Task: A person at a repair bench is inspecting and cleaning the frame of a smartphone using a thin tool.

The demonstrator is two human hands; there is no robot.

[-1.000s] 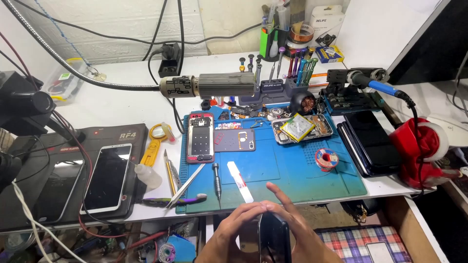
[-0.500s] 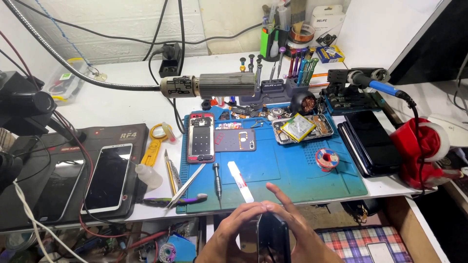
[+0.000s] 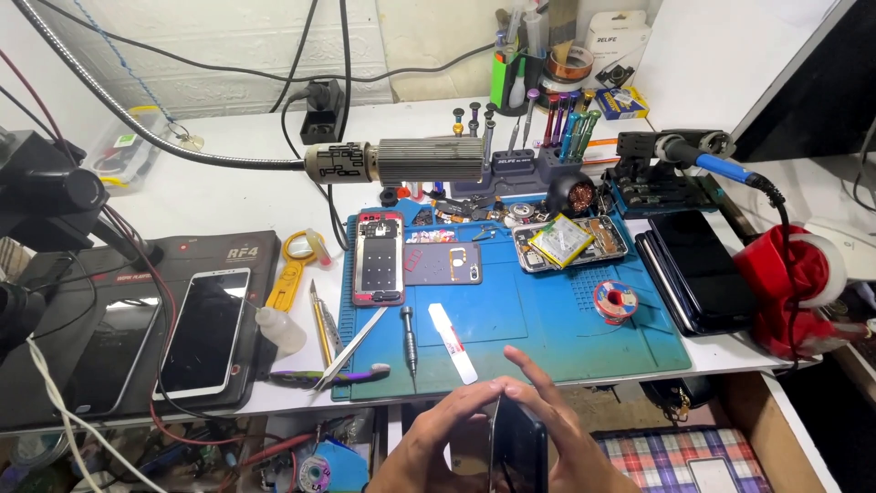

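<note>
— What are the hands doing at the bottom of the view?

— Both are gripping a dark phone (image 3: 518,447), which is standing on edge below the front rim of the bench. The left hand (image 3: 438,443) is closing its fingers around the phone's left side, and the right hand (image 3: 570,438) is wrapping the right side, with one finger sticking up towards the blue work mat (image 3: 566,319).

— What is lying nearest them on that mat?

— A white plastic pry strip (image 3: 453,342) is lying just above the hands, slanting across the mat's front half. Beside it, to the left, a small screwdriver (image 3: 409,338) is lying almost upright in the view, and a pair of tweezers (image 3: 351,347) is slanting over the mat's left edge.

— And farther back?

— An opened phone frame with a red rim (image 3: 379,258) is resting at the mat's rear left, with a grey back cover (image 3: 443,263) touching its right side. A tray of phone parts (image 3: 570,242) is sitting at the rear middle, and a small spool (image 3: 616,299) is lying right of centre.

— Off the mat?

— A white-framed phone (image 3: 205,330) is lying on a dark pad to the left, next to a small squeeze bottle (image 3: 278,329). Dark screens (image 3: 698,265) are stacking up at the right, near a soldering iron with a blue handle (image 3: 721,167).
</note>
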